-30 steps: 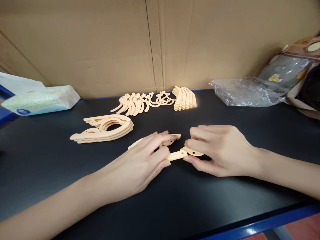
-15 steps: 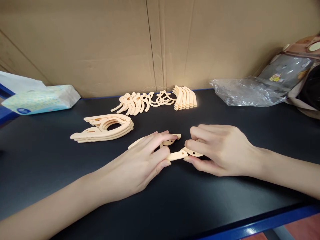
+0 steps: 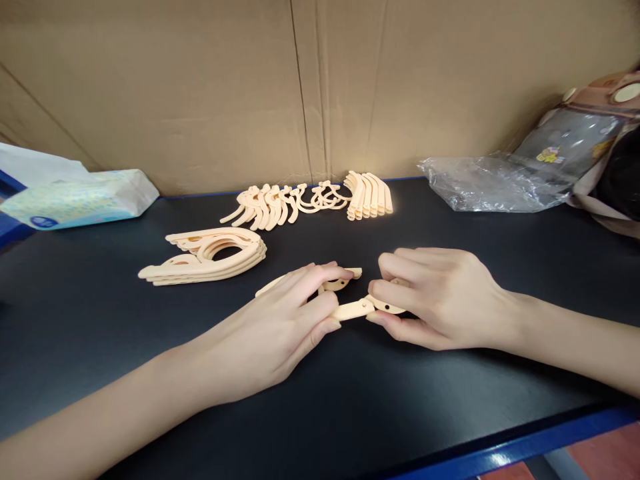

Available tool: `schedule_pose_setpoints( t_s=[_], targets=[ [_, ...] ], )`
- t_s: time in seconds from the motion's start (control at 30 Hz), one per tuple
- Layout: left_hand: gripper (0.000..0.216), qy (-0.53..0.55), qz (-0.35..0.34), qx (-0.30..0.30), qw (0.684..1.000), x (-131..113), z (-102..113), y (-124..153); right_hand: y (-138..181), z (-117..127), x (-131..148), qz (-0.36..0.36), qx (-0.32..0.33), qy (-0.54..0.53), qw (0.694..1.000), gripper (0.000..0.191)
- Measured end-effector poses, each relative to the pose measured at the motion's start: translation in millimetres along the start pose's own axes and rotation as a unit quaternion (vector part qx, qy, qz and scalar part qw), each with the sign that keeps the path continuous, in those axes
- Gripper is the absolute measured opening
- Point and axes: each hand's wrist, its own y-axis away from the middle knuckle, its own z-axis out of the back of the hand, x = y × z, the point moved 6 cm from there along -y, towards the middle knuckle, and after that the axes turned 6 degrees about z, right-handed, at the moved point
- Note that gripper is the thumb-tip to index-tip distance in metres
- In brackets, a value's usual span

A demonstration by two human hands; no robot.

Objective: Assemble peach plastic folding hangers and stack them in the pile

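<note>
My left hand (image 3: 283, 327) is closed over a cream plastic folding hanger (image 3: 353, 309), thumb and fingers gripping its arm near the end. Much of this hanger is hidden under the palm; a second end with a hole (image 3: 337, 285) shows beyond the fingertips. On the right, my right hand (image 3: 437, 300) pinches a short curved hanger arm (image 3: 389, 305) with a hole in it. Its tip meets the end of the left-hand piece, overlapping at the joint. Whether the two are locked together I cannot tell.
A stack of folded cream hangers (image 3: 210, 272) lies left of my hands. Behind are rows of loose curved parts (image 3: 270, 205), hooks (image 3: 323, 199) and hanger arms (image 3: 370, 195). A tissue pack (image 3: 95, 197) stands far left, a clear plastic bag (image 3: 493, 183) and a backpack (image 3: 595, 133) right.
</note>
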Motion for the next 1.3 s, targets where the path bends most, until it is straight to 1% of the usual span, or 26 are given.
schedule_pose_setpoints(
  t_s=[0.2,0.5,0.7,0.8,0.93,1.0,1.07,1.13,1.23,1.3],
  targets=[
    [0.027,-0.002,-0.002,0.000,1.000,0.1,-1.4,1.0,0.4,-0.4,-0.5,-0.002,-0.001,-0.008,1.000,0.028],
    [0.025,-0.014,-0.006,0.006,1.000,0.2,-0.4,0.3,1.4,-0.9,0.3,-0.014,-0.018,-0.018,1.000,0.026],
    [0.023,0.003,-0.003,0.001,1.000,0.3,-0.6,1.2,1.4,-0.4,-0.3,-0.013,-0.028,-0.032,0.999,0.025],
    [0.019,0.044,0.034,-0.011,0.998,4.7,2.1,1.6,2.3,-1.6,-2.5,-0.004,-0.013,-0.063,0.998,0.025],
    [0.024,0.135,0.132,-0.014,0.982,19.3,4.4,1.3,3.8,-5.0,-2.1,0.011,0.027,-0.120,0.992,0.019],
    [0.024,0.164,0.164,-0.018,0.973,26.2,4.7,1.4,3.4,-5.2,-0.4,0.015,0.033,-0.143,0.989,0.014],
    [0.021,0.182,0.182,-0.031,0.966,32.0,4.7,1.4,2.4,-5.6,0.9,0.017,0.038,-0.168,0.985,0.012],
    [0.024,0.201,0.195,-0.046,0.959,37.2,3.8,1.5,1.3,-6.4,0.1,0.010,0.044,-0.197,0.979,0.011],
    [0.026,0.225,0.202,-0.062,0.951,42.6,1.8,0.6,-0.3,-7.0,-6.0,-0.014,0.042,-0.244,0.969,0.008],
    [0.024,0.227,0.198,-0.070,0.951,44.0,1.1,-0.6,-0.9,-7.5,-11.6,-0.034,0.042,-0.267,0.962,0.007]
  ],
)
